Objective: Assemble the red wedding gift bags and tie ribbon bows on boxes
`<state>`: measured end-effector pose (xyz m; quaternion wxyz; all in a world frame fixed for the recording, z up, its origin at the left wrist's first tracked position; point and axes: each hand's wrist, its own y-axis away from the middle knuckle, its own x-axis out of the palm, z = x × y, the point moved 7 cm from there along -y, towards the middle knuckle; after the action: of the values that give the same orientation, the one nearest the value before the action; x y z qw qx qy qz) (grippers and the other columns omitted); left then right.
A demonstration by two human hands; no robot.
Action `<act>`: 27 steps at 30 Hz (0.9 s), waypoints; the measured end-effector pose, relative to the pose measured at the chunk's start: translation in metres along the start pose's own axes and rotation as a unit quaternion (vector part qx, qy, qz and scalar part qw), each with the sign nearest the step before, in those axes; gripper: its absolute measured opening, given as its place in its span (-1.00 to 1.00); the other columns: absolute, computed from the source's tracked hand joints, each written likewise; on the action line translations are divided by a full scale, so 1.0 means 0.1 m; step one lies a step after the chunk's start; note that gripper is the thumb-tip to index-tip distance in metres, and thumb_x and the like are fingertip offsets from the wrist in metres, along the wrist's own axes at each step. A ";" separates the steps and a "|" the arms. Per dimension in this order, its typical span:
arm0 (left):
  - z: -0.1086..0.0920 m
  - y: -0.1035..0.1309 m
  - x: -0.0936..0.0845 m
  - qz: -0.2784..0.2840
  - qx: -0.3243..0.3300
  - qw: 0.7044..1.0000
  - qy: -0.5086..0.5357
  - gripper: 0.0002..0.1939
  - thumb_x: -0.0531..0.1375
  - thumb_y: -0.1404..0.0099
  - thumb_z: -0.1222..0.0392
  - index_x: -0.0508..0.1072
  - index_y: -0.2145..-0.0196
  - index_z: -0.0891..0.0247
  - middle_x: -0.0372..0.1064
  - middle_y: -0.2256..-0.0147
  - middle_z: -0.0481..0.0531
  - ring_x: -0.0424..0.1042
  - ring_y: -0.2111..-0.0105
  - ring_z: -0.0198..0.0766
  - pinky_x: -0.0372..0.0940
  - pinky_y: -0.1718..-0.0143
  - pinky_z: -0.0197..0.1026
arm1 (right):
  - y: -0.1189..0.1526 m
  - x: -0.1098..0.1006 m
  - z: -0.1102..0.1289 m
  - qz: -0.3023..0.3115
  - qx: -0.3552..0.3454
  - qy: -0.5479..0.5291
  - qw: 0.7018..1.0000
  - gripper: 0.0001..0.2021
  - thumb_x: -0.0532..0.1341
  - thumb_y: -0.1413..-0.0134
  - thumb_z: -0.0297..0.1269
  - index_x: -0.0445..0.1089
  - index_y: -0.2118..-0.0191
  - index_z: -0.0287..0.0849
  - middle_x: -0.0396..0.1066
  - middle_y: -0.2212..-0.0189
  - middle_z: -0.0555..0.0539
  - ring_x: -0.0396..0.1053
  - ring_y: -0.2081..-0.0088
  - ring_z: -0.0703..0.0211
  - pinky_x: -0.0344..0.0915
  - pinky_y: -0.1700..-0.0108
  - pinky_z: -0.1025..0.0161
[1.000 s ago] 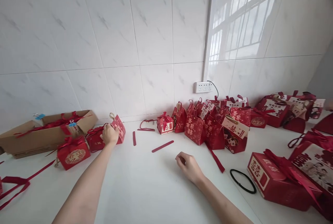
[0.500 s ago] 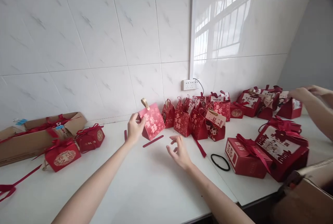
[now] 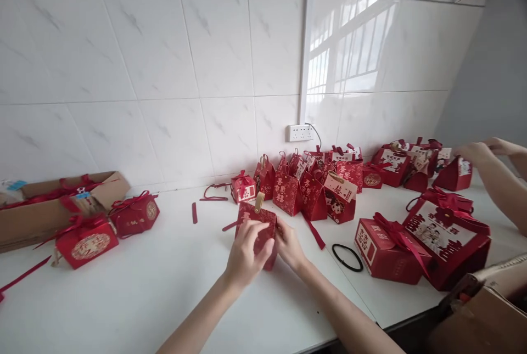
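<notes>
A red folded-paper gift box (image 3: 269, 252) with pale printed characters and a gold strap loop (image 3: 259, 202) on top stands on the white table in front of me. My left hand (image 3: 247, 252) is across its front, fingers bent and thumb apart from them; it covers much of the printed face. At the box's right edge, my right hand (image 3: 289, 245) grips the side, with some fingertips hidden behind it. A short red strip (image 3: 229, 225) pokes out left of the box. Another strip (image 3: 194, 213) lies farther left.
Several red gift boxes (image 3: 287, 196) stand behind, by the wall. Ribboned boxes (image 3: 88, 244) and a cardboard carton (image 3: 37, 229) are at left. A black elastic loop (image 3: 347, 258) and larger boxes (image 3: 391, 249) lie at right. Another person's hands (image 3: 473, 152) touch a box at far right.
The gift box has come from my raised left hand down and nearer to me. My right hand has moved up to its side. A small ribboned box behind it now shows.
</notes>
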<state>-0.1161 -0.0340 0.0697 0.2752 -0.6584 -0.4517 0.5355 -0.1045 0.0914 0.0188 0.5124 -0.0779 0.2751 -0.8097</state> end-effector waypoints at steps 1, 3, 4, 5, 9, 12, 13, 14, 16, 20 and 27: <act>0.08 0.03 -0.08 -0.023 -0.007 1.000 -0.011 -0.80 0.08 -0.28 0.21 0.33 0.12 0.21 0.33 0.24 0.07 0.38 0.19 -0.21 0.36 0.17 -0.16 | 0.00 0.01 0.00 0.004 0.007 -0.012 1.000 -0.80 0.02 -0.09 -0.36 0.33 0.21 -0.16 0.45 0.29 -0.08 0.40 0.24 0.11 0.36 0.14 0.12; 0.29 0.09 -0.27 -0.089 -0.060 0.994 -0.027 -0.77 0.09 -0.27 0.19 0.30 0.10 0.22 0.30 0.18 0.11 0.34 0.12 -0.18 0.33 0.11 -0.10 | 0.00 0.06 0.04 0.021 0.014 -0.047 0.999 -0.79 0.02 -0.08 -0.37 0.35 0.21 -0.16 0.46 0.25 -0.08 0.40 0.21 0.09 0.35 0.11 0.13; 0.39 0.12 -0.34 -0.108 -0.097 0.989 -0.026 -0.73 0.11 -0.25 0.16 0.27 0.08 0.22 0.28 0.15 0.12 0.33 0.09 -0.16 0.33 0.10 -0.08 | 0.00 0.10 0.06 0.036 0.021 -0.066 0.997 -0.79 0.02 -0.09 -0.36 0.37 0.22 -0.16 0.46 0.24 -0.08 0.40 0.20 0.09 0.35 0.12 0.13; 0.50 0.14 -0.37 -0.108 -0.142 0.984 -0.013 -0.67 0.13 -0.23 0.13 0.25 0.05 0.22 0.28 0.13 0.13 0.33 0.09 -0.16 0.33 0.11 -0.09 | -0.02 0.15 0.08 0.054 0.027 -0.082 0.995 -0.79 0.03 -0.09 -0.35 0.38 0.23 -0.16 0.47 0.24 -0.08 0.41 0.21 0.08 0.35 0.13 0.14; 0.76 0.26 -0.30 -0.051 -0.310 0.943 0.114 -0.65 0.14 -0.23 0.04 0.19 0.07 0.19 0.36 0.32 -0.01 0.42 0.34 -0.28 0.36 0.30 -0.21 | -0.17 0.33 0.13 0.129 0.049 -0.106 0.985 -0.79 0.06 -0.07 -0.32 0.42 0.25 -0.16 0.48 0.26 -0.05 0.41 0.26 0.10 0.36 0.20 0.17; 0.81 0.31 -0.31 -0.096 -0.351 0.919 0.154 -0.70 0.18 -0.19 0.01 0.19 0.25 0.20 0.37 0.42 -0.08 0.41 0.43 -0.32 0.34 0.37 -0.27 | -0.32 0.36 0.03 0.144 0.064 -0.110 0.981 -0.79 0.09 -0.02 -0.29 0.43 0.28 -0.18 0.48 0.30 -0.05 0.42 0.27 0.10 0.35 0.21 0.17; 0.81 0.32 -0.31 -0.106 -0.351 0.918 0.149 -0.70 0.21 -0.16 0.02 0.19 0.28 0.20 0.37 0.43 -0.08 0.41 0.43 -0.32 0.33 0.37 -0.27 | -0.35 0.33 -0.01 0.133 0.070 -0.112 0.982 -0.79 0.09 -0.01 -0.28 0.44 0.29 -0.19 0.49 0.30 -0.06 0.42 0.26 0.09 0.35 0.21 0.17; 0.80 0.32 -0.30 -0.106 -0.349 0.920 0.144 -0.70 0.23 -0.14 0.02 0.20 0.31 0.20 0.37 0.43 -0.08 0.41 0.43 -0.31 0.32 0.38 -0.29 | -0.36 0.28 -0.04 0.116 0.072 -0.117 0.984 -0.78 0.09 -0.01 -0.28 0.44 0.29 -0.18 0.49 0.30 -0.06 0.42 0.24 0.08 0.34 0.19 0.16; 0.79 0.32 -0.26 -0.086 -0.345 0.923 0.146 -0.71 0.24 -0.12 0.04 0.22 0.33 0.20 0.36 0.46 -0.10 0.40 0.46 -0.32 0.31 0.42 -0.31 | -0.33 0.16 -0.04 0.081 0.060 -0.115 0.988 -0.76 0.07 -0.04 -0.25 0.43 0.23 -0.16 0.47 0.23 -0.08 0.40 0.16 0.07 0.33 0.12 0.15; 0.71 0.27 -0.18 -0.020 -0.338 0.924 0.177 -0.76 0.23 -0.11 0.07 0.28 0.34 0.21 0.35 0.52 -0.12 0.38 0.52 -0.33 0.29 0.46 -0.31 | -0.21 0.03 0.25 0.058 -0.029 -0.029 0.997 -0.76 0.14 -0.11 -0.19 0.37 0.11 -0.11 0.40 0.12 -0.09 0.34 0.06 0.08 0.27 0.00 0.13; 0.52 0.17 -0.16 0.040 -0.292 0.920 0.258 -0.81 0.24 -0.11 0.09 0.37 0.38 0.23 0.38 0.50 -0.08 0.40 0.48 -0.31 0.34 0.38 -0.25 | -0.14 0.09 0.57 0.097 -0.087 0.034 0.991 -0.89 0.16 -0.13 -0.28 0.41 0.33 -0.14 0.41 0.39 -0.04 0.37 0.31 0.16 0.31 0.23 0.18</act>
<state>-0.1608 -0.0622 0.0480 0.1560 -0.8423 -0.4747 0.2019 -0.0964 0.0672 0.0722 0.5702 -0.0678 0.3680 -0.7313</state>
